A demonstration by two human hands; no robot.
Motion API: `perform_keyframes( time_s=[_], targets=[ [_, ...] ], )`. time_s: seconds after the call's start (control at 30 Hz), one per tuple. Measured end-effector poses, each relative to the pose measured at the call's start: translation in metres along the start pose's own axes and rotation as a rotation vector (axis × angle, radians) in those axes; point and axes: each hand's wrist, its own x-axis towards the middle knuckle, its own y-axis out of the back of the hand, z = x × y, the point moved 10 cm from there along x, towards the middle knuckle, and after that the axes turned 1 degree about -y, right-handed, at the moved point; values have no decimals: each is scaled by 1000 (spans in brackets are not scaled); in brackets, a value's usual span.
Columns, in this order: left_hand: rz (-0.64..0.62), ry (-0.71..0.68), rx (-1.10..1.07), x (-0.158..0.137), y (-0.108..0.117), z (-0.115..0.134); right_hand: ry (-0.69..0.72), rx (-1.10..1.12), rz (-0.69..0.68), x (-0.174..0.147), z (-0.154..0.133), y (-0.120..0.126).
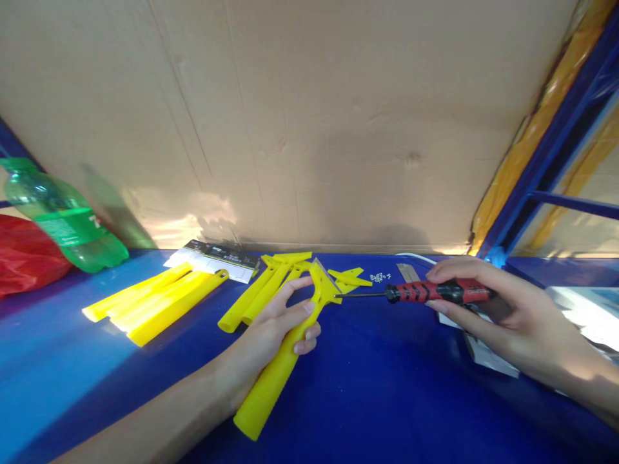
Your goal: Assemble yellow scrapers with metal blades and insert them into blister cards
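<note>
1. The fingers of the left hand (278, 322) are curled around a yellow plastic tool with a round handle and a forked head (271, 386); the thumb lies along its upper part.
2. The fingers of the right hand (527, 316) are pinching a red-and-black screwdriver with a thin metal shaft (430, 292), the thumb below and the forefinger above.
3. The screwdriver lies nearly level, and its tip is at the right side of the forked head, in front of the person. Whether the tip is inside a hole, I cannot tell.
4. Just behind the head there is a small yellow plastic piece with pointed ends (355, 280).
5. To the left of it, more yellow forked tools (261, 296) lie together.
6. Farther left are plain yellow plastic handles (169, 309), near black-and-white printed cards (225, 258).
7. At the far left, a green transparent bottle (68, 222) leans beside a red plastic bag (26, 254).
8. All this is on a blue table (367, 406), before a brown cardboard wall (338, 129).
</note>
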Motion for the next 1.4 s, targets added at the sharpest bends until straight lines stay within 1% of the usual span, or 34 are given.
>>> perform_keyframes(
  time_s=[0.03, 0.1, 0.17, 0.23, 0.3, 0.37, 0.47, 0.53, 0.63, 0.7, 0.8, 0.9, 0.97, 1.0, 1.1, 1.17, 1.3, 1.4],
  targets=[
    [-3, 1, -3, 0, -1, 0, -42, 2, 21, 0, 1, 1],
    [-15, 5, -3, -2, -4, 0, -215, 20, 70, -3, 10, 3],
    [-23, -4, 0, -3, -7, 2, -362, 7, 60, -8, 17, 1],
    [-20, -13, 7, -3, -8, 3, -416, -15, 17, -9, 20, -2],
    [-4, -5, 24, -4, -7, 3, -398, 18, -45, -7, 22, -5],
    [11, 21, 51, -4, -6, 3, -350, 107, -91, -3, 24, -7],
    [6, 52, 70, -7, -10, 2, -321, 198, -95, 0, 28, -5],
    [-7, 58, 67, -8, -15, 1, -366, 197, -100, -2, 34, -7],
    [-11, 21, 46, -7, -18, 0, -498, 86, -106, -9, 48, -6],
    [10, -13, 35, -4, -15, 0, -518, 49, -123, -11, 50, -5],
    [58, -33, 25, -4, -10, 0, -424, 120, -175, -6, 39, -7],
    [50, 1, 33, -8, -14, 1, -364, 172, -111, -1, 30, -2],
    [53, 20, 44, -12, -17, 1, -397, 178, -60, -2, 35, 0],
    [53, 24, 41, -12, -18, 1, -432, 170, -58, -4, 40, -2],
    [52, -9, 12, -11, -17, 2, -545, 98, -127, -13, 57, -13],
    [55, -34, 0, -9, -13, 3, -573, 83, -161, -16, 62, -15],
    [83, -45, 9, -9, -9, 10, -473, 207, -215, -12, 50, -19],
    [92, -33, 54, -13, -14, 16, -433, 246, -175, -9, 43, -17]
  ],
)
